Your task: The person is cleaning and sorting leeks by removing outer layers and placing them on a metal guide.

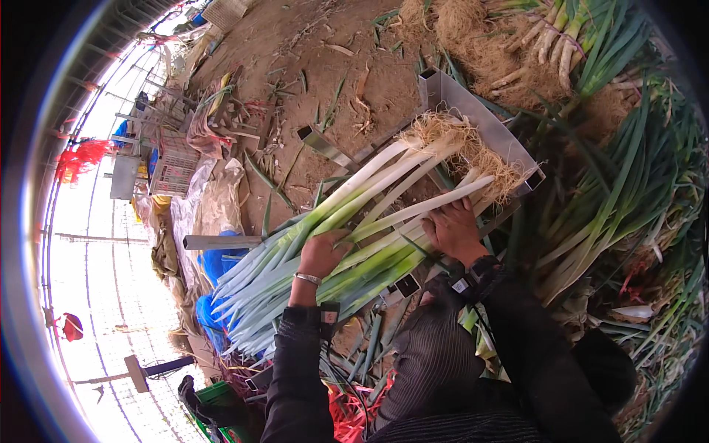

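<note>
A bundle of long green onions [369, 215] lies slantwise across a metal frame, white stalks and roots [450, 136] at the upper right, green leaves [258, 288] fanning to the lower left. My left hand [323, 257], a metal band at its wrist, is closed around stalks where white turns to green. Farther up the bundle, on its near side, my right hand [452, 230] grips white stalks with bent fingers. Its palm side is hidden. The roots rest against the frame's flat metal end plate [480, 122].
Square metal tubes [325, 148] of the frame stick out beyond the bundle. More green onions [620, 192] are heaped at the right, others with roots [550, 44] at the far right. Blue plastic [214, 314] lies under the leaf ends. A crate [174, 164] stands at the left by the mesh wall.
</note>
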